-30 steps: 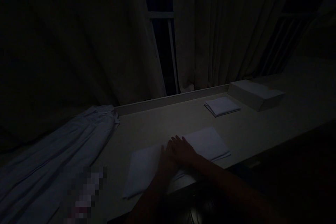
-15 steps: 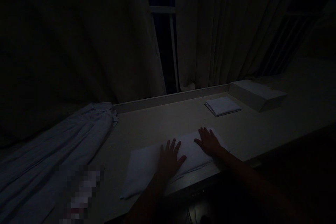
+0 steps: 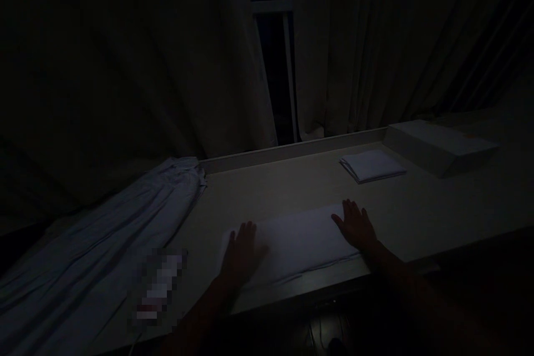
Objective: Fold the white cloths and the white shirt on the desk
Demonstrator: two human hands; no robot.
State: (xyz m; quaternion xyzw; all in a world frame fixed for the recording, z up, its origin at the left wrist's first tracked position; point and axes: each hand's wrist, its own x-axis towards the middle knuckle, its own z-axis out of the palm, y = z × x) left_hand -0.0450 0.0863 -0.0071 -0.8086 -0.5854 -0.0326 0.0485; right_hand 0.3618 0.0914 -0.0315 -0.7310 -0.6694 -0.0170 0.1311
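A long white folded cloth (image 3: pixel 300 239) lies flat near the front edge of the table. My left hand (image 3: pixel 244 250) rests over its left end with the fingers spread; it is slightly smeared by motion. On the cloth's right end lies my right hand (image 3: pixel 354 225), palm down, thumb apart from the fingers. Neither hand grips anything. Farther back on the right is a smaller folded white cloth (image 3: pixel 373 165), apart from both hands. The light is very dim, so the fabric's finer detail is hidden.
A heap of loose white fabric (image 3: pixel 137 233) covers the table's left side. A pixelated item (image 3: pixel 161 283) lies beside it. At the back right stands a pale box (image 3: pixel 442 142). A low ledge (image 3: pixel 292 150) runs along the table's (image 3: pixel 267 189) back, before dark curtains (image 3: pixel 200 67).
My hands have moved apart, the left to the cloth's left end and the right to its right end. The view has shifted, so the surroundings sit farther right.
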